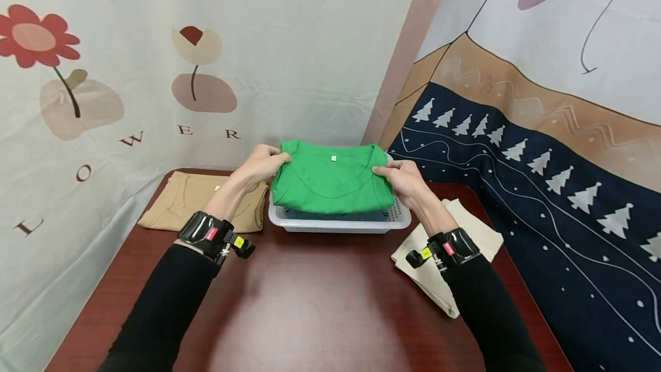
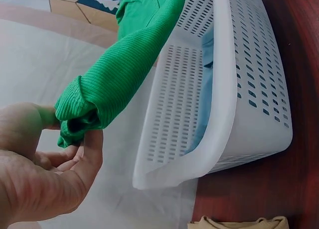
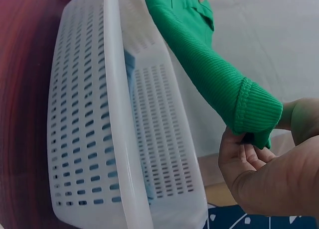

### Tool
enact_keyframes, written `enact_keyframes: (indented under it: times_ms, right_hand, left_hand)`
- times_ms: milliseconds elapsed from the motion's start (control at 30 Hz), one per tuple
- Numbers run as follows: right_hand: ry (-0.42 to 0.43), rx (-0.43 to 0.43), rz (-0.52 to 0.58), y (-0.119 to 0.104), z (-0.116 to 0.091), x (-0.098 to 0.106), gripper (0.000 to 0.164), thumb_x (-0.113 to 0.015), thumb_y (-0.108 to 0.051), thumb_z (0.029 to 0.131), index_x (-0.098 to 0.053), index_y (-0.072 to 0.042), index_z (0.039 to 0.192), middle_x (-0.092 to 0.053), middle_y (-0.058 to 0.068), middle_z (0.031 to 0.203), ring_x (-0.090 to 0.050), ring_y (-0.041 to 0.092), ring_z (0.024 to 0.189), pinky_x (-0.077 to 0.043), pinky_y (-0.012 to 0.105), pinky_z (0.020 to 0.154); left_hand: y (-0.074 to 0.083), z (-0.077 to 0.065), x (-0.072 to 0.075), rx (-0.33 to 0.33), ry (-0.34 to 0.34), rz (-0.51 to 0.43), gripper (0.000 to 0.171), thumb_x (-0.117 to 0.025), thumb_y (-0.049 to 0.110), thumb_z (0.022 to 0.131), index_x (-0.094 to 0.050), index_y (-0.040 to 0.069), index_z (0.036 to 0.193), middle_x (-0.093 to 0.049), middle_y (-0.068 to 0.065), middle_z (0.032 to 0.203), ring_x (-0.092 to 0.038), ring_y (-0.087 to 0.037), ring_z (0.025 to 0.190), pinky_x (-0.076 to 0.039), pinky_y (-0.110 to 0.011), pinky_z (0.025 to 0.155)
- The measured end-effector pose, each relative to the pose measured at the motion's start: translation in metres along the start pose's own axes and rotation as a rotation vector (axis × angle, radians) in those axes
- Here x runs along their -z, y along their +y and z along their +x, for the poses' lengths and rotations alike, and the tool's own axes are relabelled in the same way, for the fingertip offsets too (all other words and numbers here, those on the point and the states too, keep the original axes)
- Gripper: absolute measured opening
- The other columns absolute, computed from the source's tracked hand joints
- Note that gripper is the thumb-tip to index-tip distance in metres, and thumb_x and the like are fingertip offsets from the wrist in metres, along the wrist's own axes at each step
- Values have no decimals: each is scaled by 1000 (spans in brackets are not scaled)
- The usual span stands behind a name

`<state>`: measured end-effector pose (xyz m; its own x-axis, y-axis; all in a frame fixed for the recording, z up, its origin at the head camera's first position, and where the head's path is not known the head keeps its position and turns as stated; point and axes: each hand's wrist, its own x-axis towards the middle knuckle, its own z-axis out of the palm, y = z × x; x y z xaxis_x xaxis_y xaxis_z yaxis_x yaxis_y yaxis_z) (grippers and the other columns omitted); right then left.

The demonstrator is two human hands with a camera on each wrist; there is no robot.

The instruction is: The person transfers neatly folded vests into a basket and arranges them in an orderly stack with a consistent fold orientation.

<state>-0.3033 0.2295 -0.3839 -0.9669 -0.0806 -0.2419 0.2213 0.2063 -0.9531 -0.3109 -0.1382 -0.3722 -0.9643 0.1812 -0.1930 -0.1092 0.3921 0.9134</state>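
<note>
A folded green ribbed shirt [image 1: 330,179] hangs over the white perforated basket [image 1: 341,226], its neckline and small white label facing up. My left hand [image 1: 261,163] pinches its left edge between thumb and fingers. At the opposite edge my right hand [image 1: 405,181] pinches the cloth the same way. Both wrist views show the green roll [image 2: 117,72] raised above the basket's rim [image 3: 122,109]. Inside the basket lies a folded blue cloth [image 2: 202,104], partly hidden from above by the shirt.
A folded tan shirt [image 1: 175,205] lies on the dark red table [image 1: 310,303] left of the basket. To the right is a folded cream cloth [image 1: 428,268], partly under my right forearm. Printed curtains [image 1: 310,45] hang behind the table and along its right side.
</note>
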Motion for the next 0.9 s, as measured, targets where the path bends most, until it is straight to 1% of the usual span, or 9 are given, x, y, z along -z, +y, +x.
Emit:
enact_keyframes:
  times_ms: [133, 233, 300, 367, 467, 700, 800, 833, 900]
  right_hand:
    - [1, -7, -11, 1, 6, 2, 24, -73, -22, 111, -70, -2, 123, -73, -6, 99, -69, 0, 78, -64, 19, 76]
    - [21, -18, -27, 2, 11, 4, 19, -73, -23, 110, -66, -6, 103, -64, -8, 81, -57, 1, 63, -57, 18, 67]
    - [30, -30, -27, 4, 14, 5, 23, -74, -22, 110, -62, -10, 95, -59, -9, 76, -56, 1, 61, -56, 18, 65]
    - [37, -40, -28, 6, 17, 6, 28, -74, -21, 110, -57, -12, 89, -57, -8, 76, -59, 1, 64, -57, 18, 65]
    - [30, -52, -27, 8, 22, 7, 33, -74, -19, 110, -57, -14, 82, -61, -7, 83, -68, 1, 76, -61, 18, 70]
    - [-6, -79, -36, 13, 31, 9, 52, -71, -12, 110, -47, -20, 65, -51, -7, 75, -65, 5, 77, -59, 19, 71]
    - [-18, -93, -63, 16, 35, 9, 50, -69, -10, 110, -47, -19, 67, -55, -4, 83, -66, 7, 85, -60, 20, 76]
    - [-17, -100, -79, 17, 37, 9, 47, -68, -10, 110, -49, -18, 69, -57, -2, 89, -66, 8, 88, -60, 20, 77]
    - [-5, -105, -120, 18, 39, 9, 46, -69, -10, 110, -48, -18, 70, -54, -2, 85, -63, 9, 82, -56, 20, 73]
  left_hand:
    - [-1, 7, -3, 18, -19, -15, 42, -54, 24, 116, -68, -5, 144, -66, -14, 130, -68, -10, 96, -62, -21, 82]
    - [-3, 13, -7, 15, -8, -12, 45, -55, 24, 118, -65, -6, 150, -64, -19, 143, -69, -9, 99, -62, -19, 82]
    - [-6, 16, -10, 1, 17, 1, 39, -57, 24, 117, -72, -6, 139, -68, -16, 132, -68, -7, 93, -61, -19, 79]
    - [-8, 20, -13, -13, 39, 20, 31, -60, 23, 117, -75, -5, 118, -67, -10, 112, -66, -6, 85, -59, -19, 75]
    - [-12, 24, -18, -20, 66, 60, 30, -64, 21, 115, -68, 3, 92, -58, -2, 93, -60, -9, 80, -55, -21, 71]
    - [-20, 33, -23, 16, 83, 121, 24, -58, 17, 110, -67, 4, 92, -56, -10, 108, -56, -25, 104, -50, -29, 81]
    - [-22, 34, -25, 11, 95, 164, 27, -59, 16, 109, -63, 6, 84, -54, -10, 102, -55, -25, 98, -47, -29, 78]
    - [-40, 54, -23, -3, 97, 181, 29, -63, 19, 108, -64, 10, 80, -55, -8, 98, -56, -24, 94, -48, -29, 75]
    - [-42, 57, -25, 0, 101, 216, 34, -65, 20, 107, -62, 11, 75, -53, -6, 92, -56, -23, 88, -48, -30, 72]
